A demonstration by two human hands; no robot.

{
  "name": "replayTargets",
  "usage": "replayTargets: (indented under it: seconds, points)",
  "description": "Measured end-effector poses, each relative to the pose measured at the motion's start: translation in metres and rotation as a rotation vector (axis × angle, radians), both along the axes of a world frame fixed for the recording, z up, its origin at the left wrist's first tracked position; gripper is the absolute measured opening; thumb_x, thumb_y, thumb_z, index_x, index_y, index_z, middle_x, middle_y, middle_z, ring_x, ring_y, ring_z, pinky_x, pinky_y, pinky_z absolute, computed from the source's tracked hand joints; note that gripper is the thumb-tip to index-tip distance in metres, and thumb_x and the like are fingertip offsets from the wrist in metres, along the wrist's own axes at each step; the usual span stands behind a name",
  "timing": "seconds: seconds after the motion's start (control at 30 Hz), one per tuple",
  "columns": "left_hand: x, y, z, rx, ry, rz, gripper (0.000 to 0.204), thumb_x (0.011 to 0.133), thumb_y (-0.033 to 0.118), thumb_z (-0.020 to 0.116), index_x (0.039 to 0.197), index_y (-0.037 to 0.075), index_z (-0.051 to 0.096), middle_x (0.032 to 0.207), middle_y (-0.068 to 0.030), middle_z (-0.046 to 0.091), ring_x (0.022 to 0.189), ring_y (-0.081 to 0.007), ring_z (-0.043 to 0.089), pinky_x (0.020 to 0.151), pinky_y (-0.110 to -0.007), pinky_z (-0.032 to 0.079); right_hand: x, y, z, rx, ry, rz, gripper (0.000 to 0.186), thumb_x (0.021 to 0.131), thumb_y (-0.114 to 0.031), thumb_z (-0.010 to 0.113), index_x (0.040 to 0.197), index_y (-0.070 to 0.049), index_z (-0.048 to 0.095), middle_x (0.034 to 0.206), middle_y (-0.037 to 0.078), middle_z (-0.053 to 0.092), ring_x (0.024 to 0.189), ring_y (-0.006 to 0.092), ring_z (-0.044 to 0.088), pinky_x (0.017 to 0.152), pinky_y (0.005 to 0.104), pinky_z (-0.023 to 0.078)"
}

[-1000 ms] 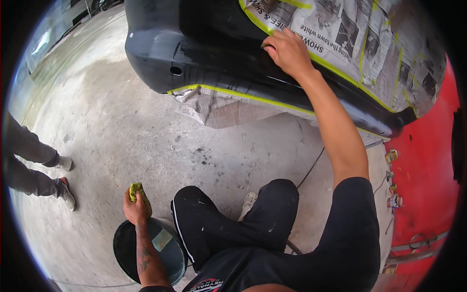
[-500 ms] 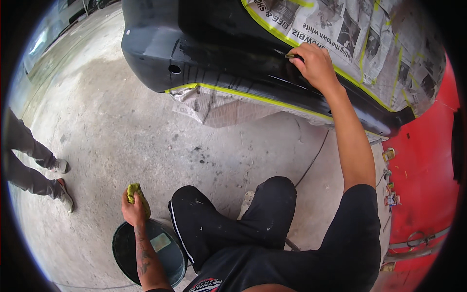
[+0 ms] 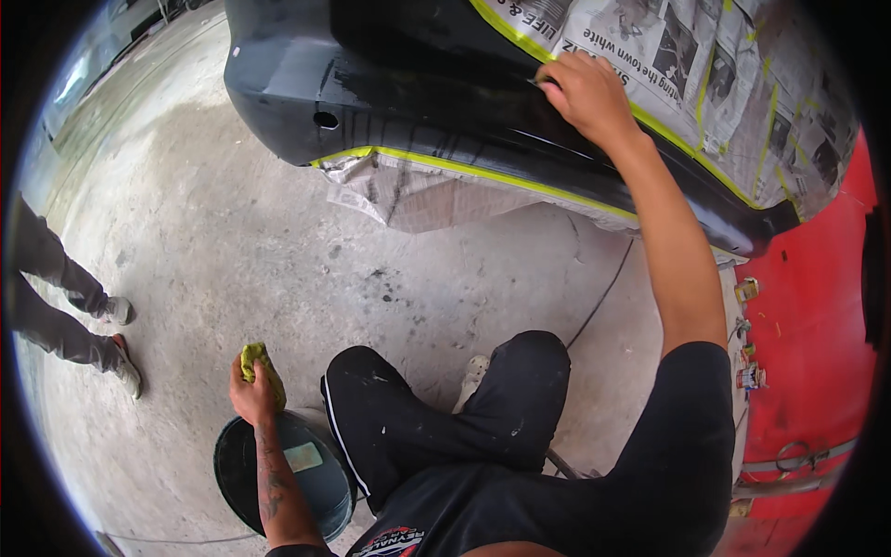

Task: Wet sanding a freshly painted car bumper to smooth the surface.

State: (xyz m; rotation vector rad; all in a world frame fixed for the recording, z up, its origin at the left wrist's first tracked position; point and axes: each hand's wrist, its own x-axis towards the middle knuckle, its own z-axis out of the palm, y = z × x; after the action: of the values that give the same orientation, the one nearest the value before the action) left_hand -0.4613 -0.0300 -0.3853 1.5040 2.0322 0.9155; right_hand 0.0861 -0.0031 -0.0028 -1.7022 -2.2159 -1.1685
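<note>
Reaching up to the black car bumper [image 3: 390, 107], my right hand [image 3: 585, 102] rests on its surface beside the lime-green masking tape [image 3: 684, 146]. Its fingers are curled round a small thin object [image 3: 543, 81] that I cannot make out clearly. Newspaper [image 3: 691, 70] covers the panel above the tape and hangs below the bumper too. My left hand [image 3: 249, 395] grips a wet yellow-green sponge or cloth [image 3: 262, 367] just over the rim of a dark bucket [image 3: 237, 487] beside my left knee.
Another person's legs [image 3: 65, 306] stand on the concrete floor [image 3: 176, 213] at the left. A red surface [image 3: 803, 325] is at the right, with small cans [image 3: 750, 376] along its edge and metal bars [image 3: 798, 469] lower down. A cable [image 3: 599, 306] runs under the bumper.
My right hand slid right along the bumper, then moved up and slightly back left, still pinching the small object. My left hand rose slightly with the sponge.
</note>
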Motion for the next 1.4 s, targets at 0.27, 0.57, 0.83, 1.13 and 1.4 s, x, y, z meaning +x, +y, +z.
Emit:
replayTargets:
  seconds: [0.27, 0.57, 0.83, 1.13, 1.4]
  points:
    - [0.004, 0.002, -0.003, -0.014, 0.031, 0.008, 0.042, 0.090, 0.037, 0.067, 0.126, 0.015, 0.069, 0.113, -0.0160, 0.074, 0.105, -0.0362, 0.071, 0.088, -0.046, 0.054, -0.007, 0.011, -0.003, -0.004, 0.035, 0.060, 0.013, 0.084, -0.016, 0.073, 0.096, -0.012, 0.070, 0.091, 0.004, 0.066, 0.095, 0.0251, 0.063, 0.084, 0.0400, 0.046]
    - [0.010, 0.000, 0.013, -0.077, 0.036, 0.026, 0.043, 0.090, 0.036, 0.067, 0.127, 0.014, 0.068, 0.115, -0.0152, 0.073, 0.107, -0.0351, 0.070, 0.091, -0.044, 0.053, -0.002, 0.012, -0.002, 0.017, 0.045, 0.103, 0.013, 0.084, -0.015, 0.073, 0.096, -0.013, 0.070, 0.091, 0.004, 0.067, 0.095, 0.0254, 0.064, 0.083, 0.0417, 0.048]
    - [0.001, 0.002, 0.003, -0.038, -0.002, 0.002, 0.044, 0.090, 0.037, 0.068, 0.128, 0.014, 0.068, 0.116, -0.0155, 0.073, 0.107, -0.0354, 0.070, 0.090, -0.044, 0.054, 0.006, -0.005, -0.003, 0.007, 0.054, 0.049, 0.010, 0.085, -0.014, 0.071, 0.095, -0.010, 0.070, 0.091, 0.005, 0.066, 0.095, 0.0275, 0.064, 0.082, 0.0422, 0.049]
    - [0.003, 0.000, 0.008, -0.058, 0.033, 0.022, 0.042, 0.090, 0.037, 0.068, 0.126, 0.015, 0.069, 0.115, -0.0151, 0.073, 0.105, -0.0353, 0.070, 0.089, -0.045, 0.054, 0.001, -0.016, 0.003, -0.024, 0.050, -0.083, 0.010, 0.086, -0.017, 0.070, 0.096, -0.015, 0.071, 0.092, 0.003, 0.068, 0.096, 0.0261, 0.064, 0.085, 0.0423, 0.047]
    - [0.004, 0.001, 0.001, -0.020, 0.058, 0.054, 0.041, 0.089, 0.036, 0.069, 0.123, 0.014, 0.070, 0.112, -0.0142, 0.074, 0.102, -0.0352, 0.071, 0.087, -0.044, 0.055, -0.011, -0.059, -0.003, -0.026, 0.314, -0.118, 0.020, 0.091, -0.023, 0.070, 0.107, -0.012, 0.068, 0.100, 0.007, 0.070, 0.101, 0.0290, 0.065, 0.086, 0.0420, 0.046]
